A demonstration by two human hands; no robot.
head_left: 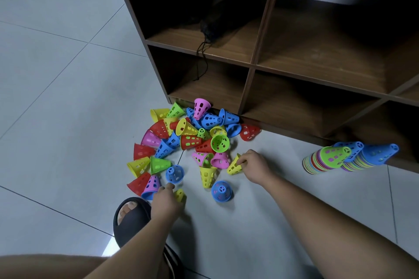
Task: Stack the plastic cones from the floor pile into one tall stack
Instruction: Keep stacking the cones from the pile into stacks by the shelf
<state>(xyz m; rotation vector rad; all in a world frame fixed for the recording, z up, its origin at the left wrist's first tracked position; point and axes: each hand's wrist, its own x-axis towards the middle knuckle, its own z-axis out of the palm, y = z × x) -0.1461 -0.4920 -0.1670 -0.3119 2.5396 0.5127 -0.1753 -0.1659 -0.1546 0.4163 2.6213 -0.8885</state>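
A pile of several coloured perforated plastic cones (195,140) lies on the tiled floor in front of a wooden shelf. My right hand (255,166) grips a yellow cone (233,165) at the pile's near right edge. My left hand (164,199) reaches down over a small yellow cone (180,195) and curls around it, beside a pink-and-blue cone (151,186). To the right, three stacks of nested cones (349,157) lie tilted on the floor, topped by green and blue cones.
A dark wooden cubby shelf (256,61) stands right behind the pile, with a black drawstring bag (215,18) in one compartment. My foot in a black slipper (129,217) rests on the floor left of my left arm. Grey tiles (56,97) stretch to the left.
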